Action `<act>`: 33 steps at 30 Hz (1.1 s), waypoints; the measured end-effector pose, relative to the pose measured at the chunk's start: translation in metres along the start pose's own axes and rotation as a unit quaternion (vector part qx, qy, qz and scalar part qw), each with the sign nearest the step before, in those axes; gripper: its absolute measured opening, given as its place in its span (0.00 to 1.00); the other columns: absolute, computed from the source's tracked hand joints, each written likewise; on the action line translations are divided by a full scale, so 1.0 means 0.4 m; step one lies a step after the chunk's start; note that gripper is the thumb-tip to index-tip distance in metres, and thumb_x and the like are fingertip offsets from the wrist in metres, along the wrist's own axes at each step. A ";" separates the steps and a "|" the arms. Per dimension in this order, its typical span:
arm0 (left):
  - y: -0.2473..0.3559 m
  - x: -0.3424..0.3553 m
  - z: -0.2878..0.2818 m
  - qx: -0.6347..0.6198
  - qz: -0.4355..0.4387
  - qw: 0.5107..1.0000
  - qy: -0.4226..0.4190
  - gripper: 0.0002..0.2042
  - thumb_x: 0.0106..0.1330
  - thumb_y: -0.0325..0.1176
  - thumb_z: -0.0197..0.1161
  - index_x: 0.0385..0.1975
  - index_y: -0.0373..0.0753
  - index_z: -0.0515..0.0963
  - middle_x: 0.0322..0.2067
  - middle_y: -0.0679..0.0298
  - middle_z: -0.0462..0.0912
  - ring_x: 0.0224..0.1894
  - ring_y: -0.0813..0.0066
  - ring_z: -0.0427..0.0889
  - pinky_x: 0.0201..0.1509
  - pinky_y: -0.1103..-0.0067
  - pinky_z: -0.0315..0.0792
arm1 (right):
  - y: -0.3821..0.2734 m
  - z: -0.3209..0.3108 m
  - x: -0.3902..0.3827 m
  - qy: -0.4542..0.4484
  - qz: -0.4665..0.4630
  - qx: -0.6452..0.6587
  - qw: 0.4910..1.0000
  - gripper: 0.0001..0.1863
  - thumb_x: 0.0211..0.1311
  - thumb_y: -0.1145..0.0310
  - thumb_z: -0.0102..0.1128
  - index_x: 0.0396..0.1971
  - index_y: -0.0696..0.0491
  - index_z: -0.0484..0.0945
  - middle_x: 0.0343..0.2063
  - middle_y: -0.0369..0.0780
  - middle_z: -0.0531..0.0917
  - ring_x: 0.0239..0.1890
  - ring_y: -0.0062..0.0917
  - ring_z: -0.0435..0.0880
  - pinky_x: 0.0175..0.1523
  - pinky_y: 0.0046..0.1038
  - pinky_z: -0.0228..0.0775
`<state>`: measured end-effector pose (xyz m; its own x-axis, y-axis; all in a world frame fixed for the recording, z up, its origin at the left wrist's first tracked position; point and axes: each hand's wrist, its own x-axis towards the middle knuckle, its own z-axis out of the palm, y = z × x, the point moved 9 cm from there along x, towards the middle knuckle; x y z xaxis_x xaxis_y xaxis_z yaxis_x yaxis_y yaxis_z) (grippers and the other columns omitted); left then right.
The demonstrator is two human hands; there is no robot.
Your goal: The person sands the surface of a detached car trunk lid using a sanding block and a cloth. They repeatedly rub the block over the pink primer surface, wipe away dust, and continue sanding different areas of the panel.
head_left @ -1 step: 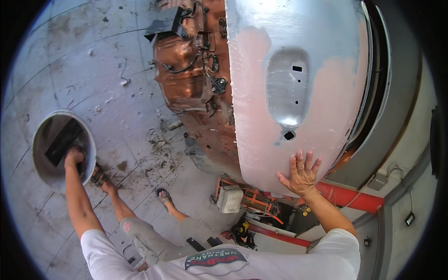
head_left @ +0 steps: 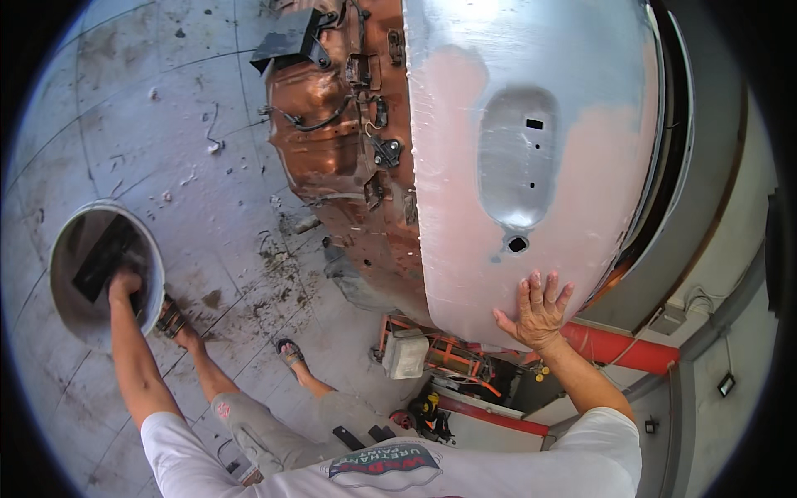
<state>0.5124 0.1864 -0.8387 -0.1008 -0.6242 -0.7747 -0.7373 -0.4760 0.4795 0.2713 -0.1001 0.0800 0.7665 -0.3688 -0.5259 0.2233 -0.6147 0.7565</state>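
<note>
Directly under the right hand (head_left: 540, 318), touching, pink-and-silver panel (head_left: 581, 178)

A grey tiled floor (head_left: 191, 241) is spreading across the left half of the frame, its dark joint lines bending toward the rim. A thin wire (head_left: 217, 124) is lying at the upper left, with a pale crumb (head_left: 153, 94) sitting farther left. Dark debris (head_left: 274, 259) is scattering over the tiles left of centre, and a brown patch (head_left: 212, 297) is showing below it. Two sandals (head_left: 290, 353) are standing at the lower left. A bucket (head_left: 158, 274) is appearing at the left edge; its base is staying hidden, so contact is remaining unclear.
</note>
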 end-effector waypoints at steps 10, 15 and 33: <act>-0.139 0.040 0.035 -0.007 -0.134 0.976 0.169 0.21 0.67 0.29 0.55 0.59 0.36 0.83 0.61 0.39 0.82 0.62 0.39 0.82 0.67 0.55 0.76 | -0.031 0.083 0.008 0.042 0.018 0.037 0.998 0.59 0.61 0.33 0.65 0.84 0.52 0.54 0.85 0.47 0.48 0.86 0.56 0.42 0.82 0.69 0.22; 0.041 -0.495 -0.360 -0.313 -0.097 0.865 0.381 0.22 0.57 0.21 0.63 0.54 0.43 0.86 0.65 0.45 0.78 0.61 0.41 0.84 0.66 0.56 0.77 | -0.030 0.055 0.040 0.047 0.061 0.093 0.993 0.55 0.61 0.39 0.69 0.82 0.52 0.58 0.85 0.46 0.52 0.86 0.53 0.43 0.83 0.67 0.22; 0.707 -1.521 -1.069 -0.493 0.236 0.701 0.458 0.48 0.61 0.30 0.79 0.82 0.45 0.60 0.81 0.59 0.64 0.79 0.60 0.65 0.82 0.62 0.60 | -0.388 -0.531 0.673 -0.115 -0.059 0.992 -0.009 0.26 0.73 0.53 0.72 0.63 0.51 0.79 0.38 0.34 0.87 0.36 0.18 0.87 0.38 0.22 0.84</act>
<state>0.6507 0.1666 -0.0557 0.6265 -0.7771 -0.0604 0.0983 0.0019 0.9952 0.5708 0.0440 -0.0965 0.7616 -0.1337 -0.6342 -0.3907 0.6860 -0.6138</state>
